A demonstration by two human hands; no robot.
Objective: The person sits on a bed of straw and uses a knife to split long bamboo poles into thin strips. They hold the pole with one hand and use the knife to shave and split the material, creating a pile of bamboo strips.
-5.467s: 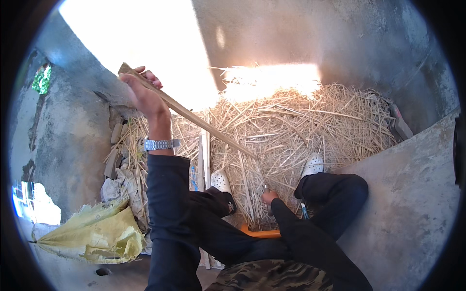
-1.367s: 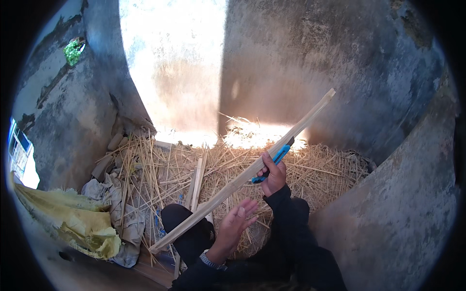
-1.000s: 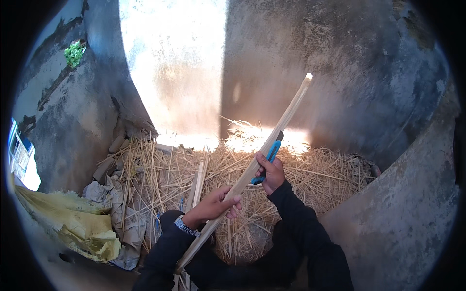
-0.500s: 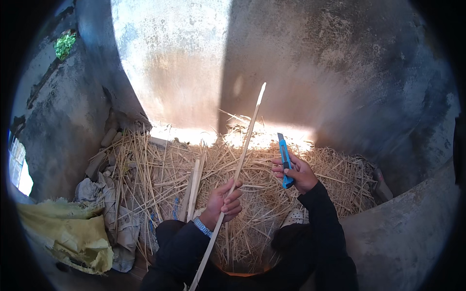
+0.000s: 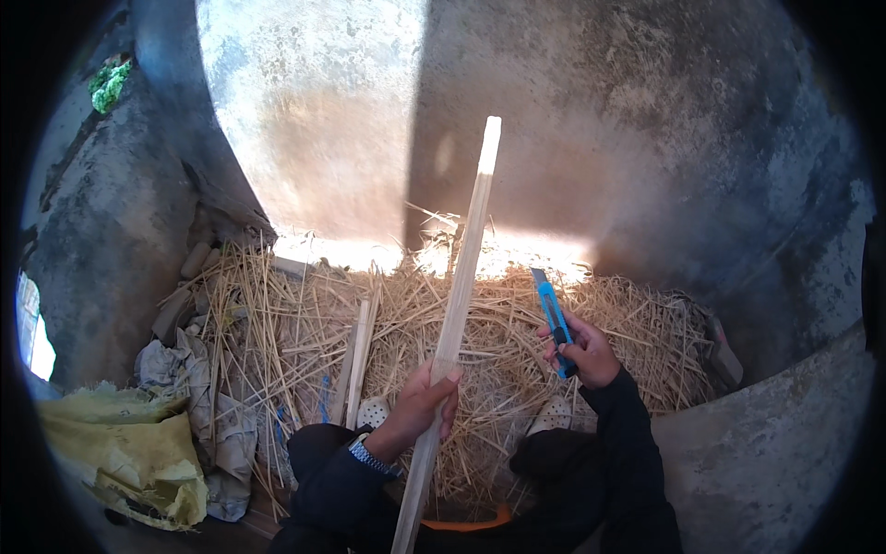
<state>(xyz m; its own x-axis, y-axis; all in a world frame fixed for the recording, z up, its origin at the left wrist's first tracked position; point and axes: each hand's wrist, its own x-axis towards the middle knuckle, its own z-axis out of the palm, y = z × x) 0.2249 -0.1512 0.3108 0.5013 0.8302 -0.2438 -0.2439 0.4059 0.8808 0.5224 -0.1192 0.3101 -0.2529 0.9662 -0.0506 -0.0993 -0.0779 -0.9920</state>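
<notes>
My left hand (image 5: 424,406), with a metal watch on its wrist, is closed around a long, pale wooden strip (image 5: 468,249). The strip leans upward and a little to the right, its broad face showing and its far end in sunlight; the near end runs out of the lower edge. On the right, my right hand (image 5: 591,351) grips a blue box cutter (image 5: 555,319) by its handle. The cutter's blade is out at the far end, pointing up and slightly left. Cutter and strip are apart.
Straw and thin slivers (image 5: 323,319) cover the ground, with two wooden strips (image 5: 361,355) lying left of my hand. A yellow torn sack (image 5: 129,452) and grey cloth (image 5: 231,443) lie at lower left. A concrete wall (image 5: 572,120) stands beyond; light-coloured perforated shoes (image 5: 552,415) show below.
The wooden strip has turned from its narrow edge to its broad face and stands more upright, its tip higher. My right hand with the cutter has shifted slightly right and down.
</notes>
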